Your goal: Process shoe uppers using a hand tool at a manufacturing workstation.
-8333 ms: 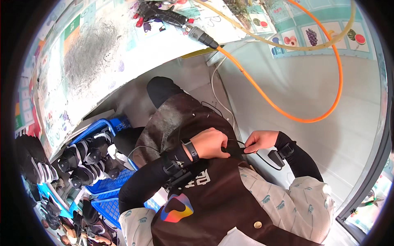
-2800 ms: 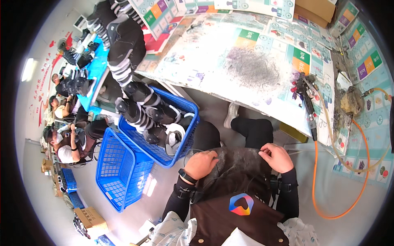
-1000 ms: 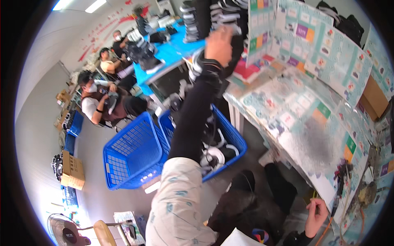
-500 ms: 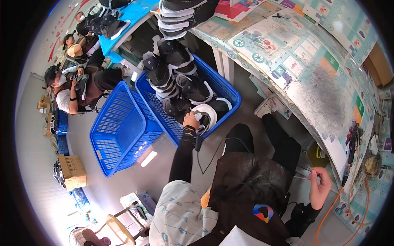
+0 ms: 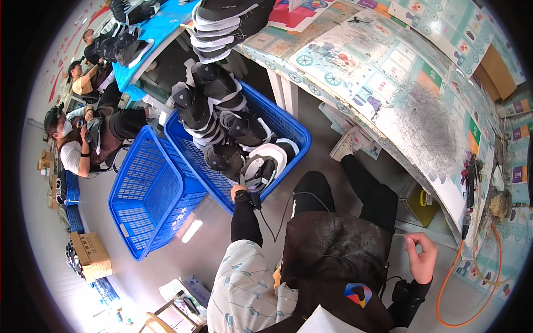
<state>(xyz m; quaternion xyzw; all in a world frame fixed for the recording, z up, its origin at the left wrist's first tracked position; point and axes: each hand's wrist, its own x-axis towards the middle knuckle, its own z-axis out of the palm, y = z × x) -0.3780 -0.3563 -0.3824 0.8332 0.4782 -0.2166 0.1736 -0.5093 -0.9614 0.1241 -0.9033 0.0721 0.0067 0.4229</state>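
My left hand [image 5: 239, 190] is at the near rim of a blue plastic basket [image 5: 300, 145], close beside a shoe upper with a broad white edge [image 5: 270, 152]; its fingers are mostly hidden. Stacks of black and grey shoe uppers [image 5: 244, 130] with white edges fill much of this basket. Over to the right, my right hand [image 5: 421, 256] is held up beside my lap, thumb and forefinger pinched together. A thin pale stick [image 5: 398, 235] juts leftward from those fingertips.
Another blue basket [image 5: 145, 191] stands tilted at left. A worktable with a patterned cover [image 5: 383, 72] curves along the right, bearing more stacked uppers [image 5: 225, 30]. An orange hose [image 5: 444, 288] hangs at its near end. Seated co-workers [image 5: 83, 133] are at far left.
My left hand has drawn back from inside the white-edged upper to the basket's near rim. The whole view has shifted slightly; my right hand keeps its pinch.
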